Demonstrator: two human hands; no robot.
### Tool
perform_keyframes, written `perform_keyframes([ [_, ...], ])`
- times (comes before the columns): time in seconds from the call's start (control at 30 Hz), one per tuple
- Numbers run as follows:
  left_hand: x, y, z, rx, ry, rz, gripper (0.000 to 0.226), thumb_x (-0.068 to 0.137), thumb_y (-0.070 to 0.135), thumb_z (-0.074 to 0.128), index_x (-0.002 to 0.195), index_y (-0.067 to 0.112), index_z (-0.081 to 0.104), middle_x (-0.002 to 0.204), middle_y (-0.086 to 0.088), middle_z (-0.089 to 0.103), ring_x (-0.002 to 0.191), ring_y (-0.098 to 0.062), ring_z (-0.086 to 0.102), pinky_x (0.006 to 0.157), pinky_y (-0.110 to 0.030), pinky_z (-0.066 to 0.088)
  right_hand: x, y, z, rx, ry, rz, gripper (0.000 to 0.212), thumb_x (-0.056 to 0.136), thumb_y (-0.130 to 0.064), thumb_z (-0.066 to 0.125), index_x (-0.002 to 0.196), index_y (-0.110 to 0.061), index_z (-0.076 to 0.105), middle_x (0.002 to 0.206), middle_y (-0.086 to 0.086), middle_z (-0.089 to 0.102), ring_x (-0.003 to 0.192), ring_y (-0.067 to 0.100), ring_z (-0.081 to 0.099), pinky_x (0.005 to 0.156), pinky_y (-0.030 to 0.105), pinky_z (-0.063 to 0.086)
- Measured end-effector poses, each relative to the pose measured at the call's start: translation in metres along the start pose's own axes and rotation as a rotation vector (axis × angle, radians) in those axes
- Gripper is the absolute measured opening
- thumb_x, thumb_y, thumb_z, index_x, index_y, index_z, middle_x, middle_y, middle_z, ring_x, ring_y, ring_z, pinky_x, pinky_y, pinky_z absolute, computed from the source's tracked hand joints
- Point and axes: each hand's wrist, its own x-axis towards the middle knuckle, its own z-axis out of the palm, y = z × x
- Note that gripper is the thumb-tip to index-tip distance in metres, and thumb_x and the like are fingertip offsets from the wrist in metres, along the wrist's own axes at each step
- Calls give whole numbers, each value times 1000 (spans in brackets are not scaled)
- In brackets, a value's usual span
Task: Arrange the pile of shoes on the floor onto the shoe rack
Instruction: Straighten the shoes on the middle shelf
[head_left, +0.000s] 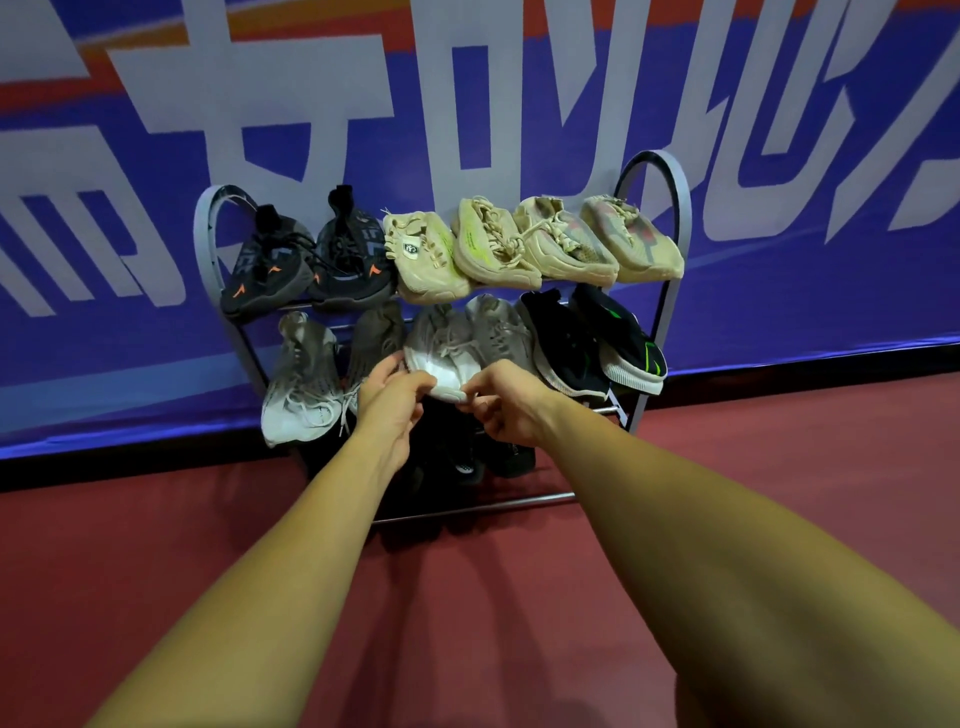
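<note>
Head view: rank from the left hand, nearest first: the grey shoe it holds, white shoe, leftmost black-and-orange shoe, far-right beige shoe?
1. Grey shoe, middle shelf, in the left hand.
2. White shoe, middle shelf's left end.
3. Leftmost black-and-orange shoe, top left.
4. Beige shoe, top right end.

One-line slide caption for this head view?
Left hand and right hand grip a grey-white sneaker on the middle shelf of the shoe rack.

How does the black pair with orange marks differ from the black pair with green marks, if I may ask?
The orange-marked pair sits top-left on the rack; the green-marked pair sits on its middle tier, right. The orange-marked pair has dark soles; the green-marked pair has pale ribbed ones. Both are black, set side by side, toes toward the camera.
</note>
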Motion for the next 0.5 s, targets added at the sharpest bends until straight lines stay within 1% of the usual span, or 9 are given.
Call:
perform_keyframes([
  [0.07, 2, 2, -4, -37, 9, 13, 54, 79, -10, 61, 121, 24, 59, 91, -1, 71, 60, -9, 50, 52, -20, 35, 3, 0, 5, 8, 16, -45, 17, 76, -8, 54, 92, -7, 59, 59, 5, 63, 40, 7, 38, 48, 23, 25],
  [0.13, 6, 3, -8, -15, 14, 17, 53, 79, -7, 64, 123, 22, 58, 94, -3, 73, 67, -14, 53, 55, -21, 38, 7, 1, 10, 21, 49, -77, 23, 75, -8, 56, 98, -9, 58, 56, 4, 61, 39, 8, 38, 46, 21, 24],
  [0.2, 10, 2, -13, 130, -7, 12, 52, 80, 1, 69, 128, 17, 59, 98, -3, 74, 74, -15, 57, 54, -21, 41, 15, 4, 14, 32, 113, -100, 31, 79, -8, 59, 110, -10, 59, 57, 3, 59, 40, 8, 40, 42, 18, 25],
  [0.23, 10, 0, -14, 207, -28, -6, 55, 81, 4, 71, 132, 18, 58, 101, -2, 74, 75, -14, 59, 54, -21, 41, 18, 5, 16, 33, 142, -107, 30, 83, -7, 59, 112, -11, 59, 57, 2, 56, 40, 8, 41, 40, 17, 26],
  [0.3, 9, -5, -14, 288, -63, -38, 64, 81, 6, 72, 140, 21, 52, 107, -2, 73, 80, -13, 63, 54, -21, 41, 24, 9, 19, 27, 179, -90, 22, 90, -3, 55, 110, -10, 60, 61, 5, 55, 33, 6, 41, 35, 14, 26],
  [0.37, 10, -9, -13, 314, -69, -33, 71, 80, 4, 71, 145, 21, 47, 108, -2, 72, 86, -15, 65, 55, -21, 40, 24, 11, 19, -12, 209, -65, 20, 91, 0, 51, 106, -9, 61, 74, 10, 60, 29, 6, 41, 33, 12, 27],
  [0.43, 9, -8, -11, 353, -63, -19, 70, 80, 4, 71, 144, 21, 46, 109, -2, 72, 86, -13, 66, 57, -19, 42, 29, 12, 17, -75, 235, -95, 16, 92, -1, 51, 103, -10, 58, 84, 14, 62, 40, 11, 44, 33, 13, 28],
  [0.5, 7, -7, -9, 389, -65, -11, 68, 82, 5, 71, 143, 21, 47, 101, 1, 71, 78, -9, 64, 57, -17, 43, 31, 11, 14, -215, 274, -167, 16, 92, -7, 54, 108, -7, 57, 83, 13, 62, 52, 16, 46, 35, 18, 31],
])
